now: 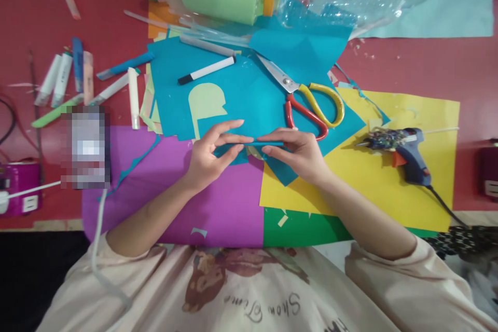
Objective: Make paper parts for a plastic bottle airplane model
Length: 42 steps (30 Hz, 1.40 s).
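Crosswise, a thin blue paper strip ran from my left hand to my right hand. I pinched its left part between left thumb and fingers, and its right part likewise in the right; both grips were closed on it. Opposing fingertips sat just beside each other near its middle. Scissors lay on a blue sheet, beyond my right hand.
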Motion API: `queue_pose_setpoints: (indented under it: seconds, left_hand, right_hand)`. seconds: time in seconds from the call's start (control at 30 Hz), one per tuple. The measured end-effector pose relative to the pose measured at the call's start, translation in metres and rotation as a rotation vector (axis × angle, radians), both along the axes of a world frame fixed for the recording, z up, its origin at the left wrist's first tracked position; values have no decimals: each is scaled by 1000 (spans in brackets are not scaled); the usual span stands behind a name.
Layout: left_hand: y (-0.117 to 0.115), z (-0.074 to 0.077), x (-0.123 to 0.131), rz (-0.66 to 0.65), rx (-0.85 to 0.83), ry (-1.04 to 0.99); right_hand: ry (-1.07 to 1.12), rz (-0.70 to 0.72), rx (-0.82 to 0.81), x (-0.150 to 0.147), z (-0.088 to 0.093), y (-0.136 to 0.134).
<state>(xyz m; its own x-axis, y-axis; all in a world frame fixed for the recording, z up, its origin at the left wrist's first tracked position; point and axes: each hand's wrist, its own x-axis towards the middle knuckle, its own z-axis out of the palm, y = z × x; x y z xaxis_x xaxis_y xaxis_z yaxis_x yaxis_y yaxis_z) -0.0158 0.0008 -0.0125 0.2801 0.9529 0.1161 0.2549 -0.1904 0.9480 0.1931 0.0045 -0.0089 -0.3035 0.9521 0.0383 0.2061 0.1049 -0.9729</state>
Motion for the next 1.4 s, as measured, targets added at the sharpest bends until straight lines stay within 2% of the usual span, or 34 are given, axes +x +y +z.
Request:
queue_pose_setpoints:
  seconds: [0.17, 0.33, 0.77, 0.97, 1.13, 1.3, 1.4]
  left_hand:
    - [-1, 2, 0, -54, 54, 15]
    - [-2, 3, 1, -96, 109, 73]
    - [9, 1, -3, 80, 42, 9]
    - [11, 2, -3, 118, 9, 0]
    - [16, 0, -4, 132, 63, -35]
    - [18, -1, -7, 171, 49, 5]
    - [22, -2, -11, 154, 91, 62]
  right_hand:
    - [33, 10, 19, -1, 1, -1]
    - [-38, -31, 52, -3, 0, -3]
    - [100, -197, -156, -1, 3, 1]
    - [89, -229, -103, -1, 2, 2]
    - [77, -266, -95, -1, 2, 3]
    - [79, -205, -112, 0, 0, 2]
    - [46, -186, -67, 2, -1, 3]
